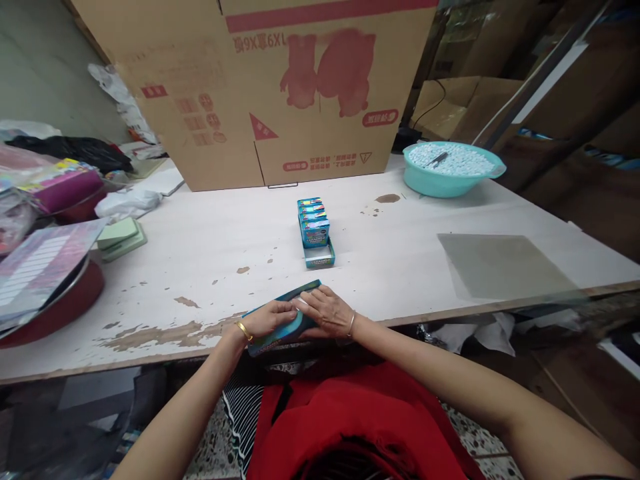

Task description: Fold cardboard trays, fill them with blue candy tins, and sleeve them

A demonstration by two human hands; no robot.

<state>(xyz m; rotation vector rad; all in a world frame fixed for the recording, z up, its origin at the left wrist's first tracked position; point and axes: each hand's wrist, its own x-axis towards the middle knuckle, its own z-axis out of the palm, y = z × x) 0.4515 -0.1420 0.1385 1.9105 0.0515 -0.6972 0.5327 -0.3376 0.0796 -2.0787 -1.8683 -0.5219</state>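
Observation:
A blue open carton [260, 346] lies slanted at the table's front edge, between my two hands. My left hand [269, 317], with a gold bangle at the wrist, is closed on its left part, fingers bent into it. My right hand [327, 311] grips the right end, its fingertips close to those of my left hand. Something white shows under the fingertips, too small to name. Beyond my hands, a blue display tray [320, 262] stands on the table, holding several small blue boxes [315, 233] in a row. The front part of that tray holds no box.
A large cardboard box [210, 87] stands across the table's back. At the back right is a turquoise basin [440, 185] of small pale pieces. A transparent sheet [505, 267] lies at right. Red bowl [85, 300], papers and green pads [123, 240] occupy the left.

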